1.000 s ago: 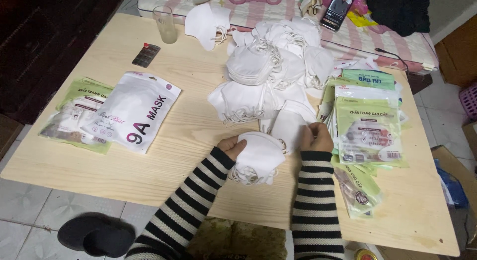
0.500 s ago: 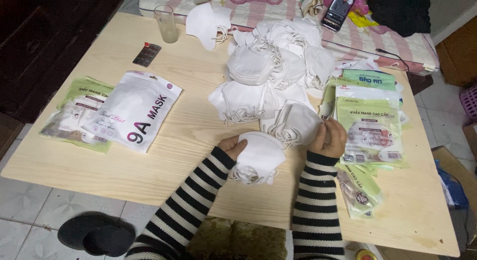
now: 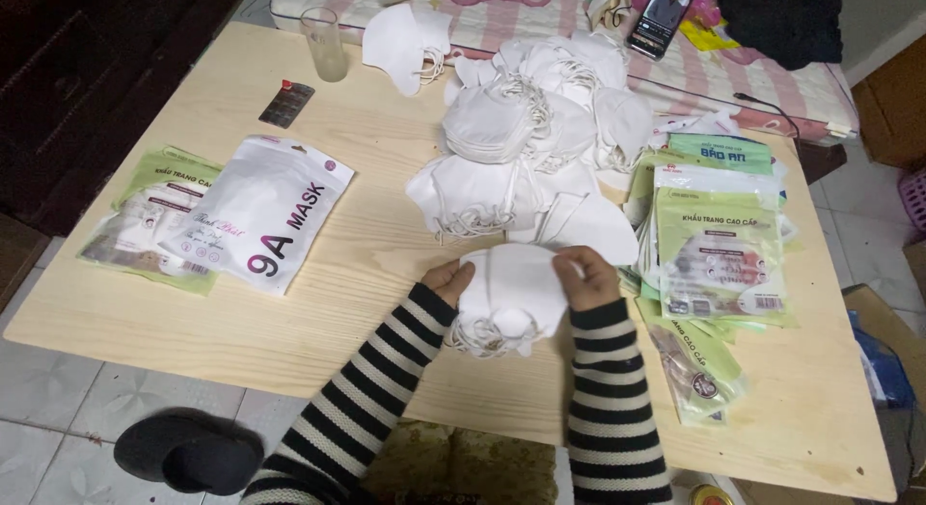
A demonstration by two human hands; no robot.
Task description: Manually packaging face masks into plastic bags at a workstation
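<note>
Both my hands rest on a small stack of white face masks (image 3: 509, 295) near the front middle of the wooden table (image 3: 289, 331). My left hand (image 3: 446, 281) pinches the stack's left edge. My right hand (image 3: 586, 277) grips its right edge, fingers curled over the top. Just beyond lies a big loose heap of white masks (image 3: 540, 138). Elastic loops hang out under the held stack.
Green and clear empty mask packets (image 3: 719, 245) are piled to the right. A white filled mask bag (image 3: 260, 211) and green packets (image 3: 145, 216) lie left. A glass (image 3: 324, 44), a small dark card (image 3: 286, 104), and a phone (image 3: 662, 18) sit far back. A dark slipper (image 3: 188, 452) is on the floor.
My right hand reached toward the heap, then came back onto the right edge of the stack. My left hand stayed on the stack.
</note>
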